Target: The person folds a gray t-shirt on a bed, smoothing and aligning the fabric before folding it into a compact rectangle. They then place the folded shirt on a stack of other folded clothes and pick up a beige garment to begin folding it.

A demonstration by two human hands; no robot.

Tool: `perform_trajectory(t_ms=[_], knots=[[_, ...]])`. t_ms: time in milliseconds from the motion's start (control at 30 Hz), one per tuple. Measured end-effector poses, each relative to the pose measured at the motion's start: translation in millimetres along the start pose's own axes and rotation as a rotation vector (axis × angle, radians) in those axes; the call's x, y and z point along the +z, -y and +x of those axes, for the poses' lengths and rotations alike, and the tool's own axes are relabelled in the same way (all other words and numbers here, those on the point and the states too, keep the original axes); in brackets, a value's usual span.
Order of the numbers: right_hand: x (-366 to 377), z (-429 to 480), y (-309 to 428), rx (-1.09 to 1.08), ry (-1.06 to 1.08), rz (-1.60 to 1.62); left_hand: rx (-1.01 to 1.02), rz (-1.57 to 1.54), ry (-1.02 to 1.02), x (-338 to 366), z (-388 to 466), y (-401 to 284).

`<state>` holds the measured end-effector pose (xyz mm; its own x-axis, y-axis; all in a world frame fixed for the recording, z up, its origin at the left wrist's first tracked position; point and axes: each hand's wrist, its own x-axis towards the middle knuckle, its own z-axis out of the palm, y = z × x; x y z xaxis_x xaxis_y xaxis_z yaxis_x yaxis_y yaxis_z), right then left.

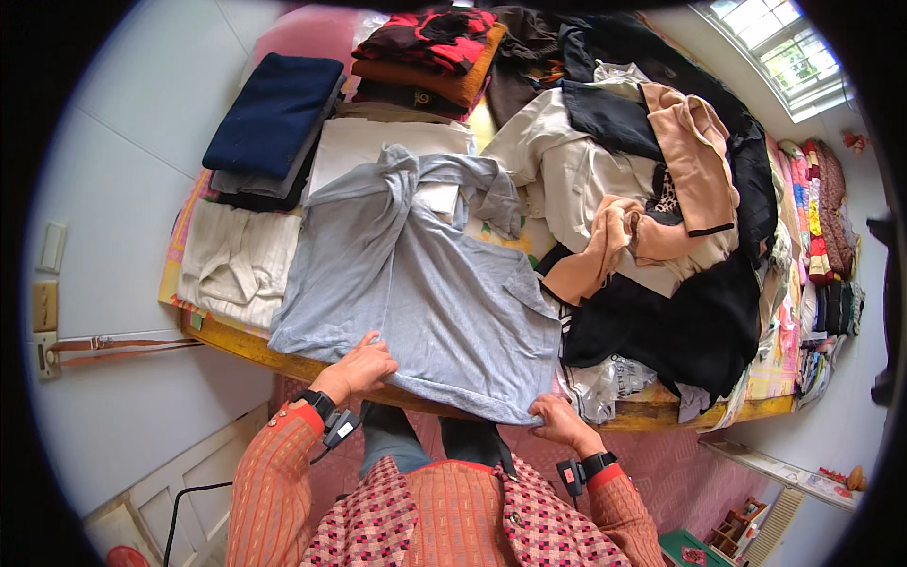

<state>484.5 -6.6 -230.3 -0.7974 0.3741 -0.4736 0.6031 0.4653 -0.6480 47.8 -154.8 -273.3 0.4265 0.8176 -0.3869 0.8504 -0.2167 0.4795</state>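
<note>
A light grey knit shirt [425,298] lies spread across the front of the bed, its lower edge hanging a little over the wooden rim. My left hand [365,365] pinches the cloth near the middle of that lower edge. At the right corner of the same edge, my right hand [560,418] grips the fabric between thumb and fingers. The shirt's far end is bunched and twisted, with a sleeve [489,184] curling to the right. Under that end sits a folded white garment [354,145], partly covered.
Folded white knitwear [241,259] and a navy stack [273,117] are on the left. A taller folded pile [429,64] stands behind. Loose beige [567,163], tan [691,156] and black clothes [666,333] heap up on the right, beside a clear plastic bag [602,386]. The bed's wooden edge [283,361] runs in front.
</note>
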Motion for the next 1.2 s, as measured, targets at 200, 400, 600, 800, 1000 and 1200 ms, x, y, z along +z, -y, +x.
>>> perform_trajectory(t_ms=[200,400,600,800,1000,1200], knots=[[-9,14,-41,0.313,-0.155,0.422,-0.137,-0.114,-0.001,13,21,16],[2,42,-65,0.45,-0.368,0.485,-0.367,-0.343,-0.126,9,45,15],[7,34,-53,0.413,-0.515,0.697,-0.327,-0.832,-0.177,9,52,11],[16,34,-55,0.163,-0.626,0.905,-0.264,-1.172,-0.333,13,39,26],[27,43,-65,0.341,-0.588,0.663,-0.48,-0.642,-0.418,24,59,13],[42,22,-50,0.56,-0.67,0.509,-0.558,-0.396,-0.459,32,54,7]])
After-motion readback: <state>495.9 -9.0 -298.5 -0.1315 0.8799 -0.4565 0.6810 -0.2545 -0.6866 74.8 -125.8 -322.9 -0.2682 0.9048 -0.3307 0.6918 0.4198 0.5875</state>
